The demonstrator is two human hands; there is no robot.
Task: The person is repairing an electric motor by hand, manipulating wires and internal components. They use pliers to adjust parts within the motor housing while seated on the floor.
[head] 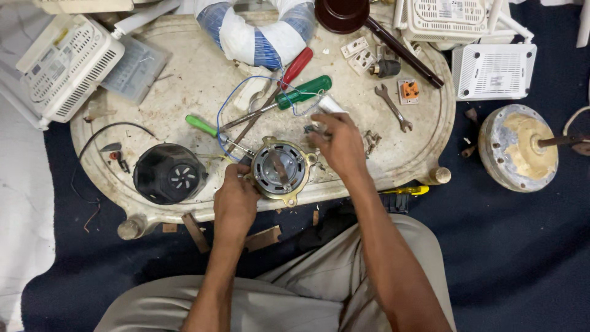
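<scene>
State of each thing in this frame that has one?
Motor: on the tray, end opened, rotor showing.
Left hand: gripping the motor's edge.
Right hand: fingers on small parts beside the motor.
Black housing: detached, lying apart.
Green screwdriver: lying unused.
Spanner: lying flat, untouched.

The right hand (339, 142) covers whatever its fingertips touch, so a grip cannot be told; the left hand (235, 198) hides the near-left rim of the round motor (279, 169). The top edge cuts off the dark round lid (342, 12) and the blue-and-white taped ring (258, 34)
</scene>
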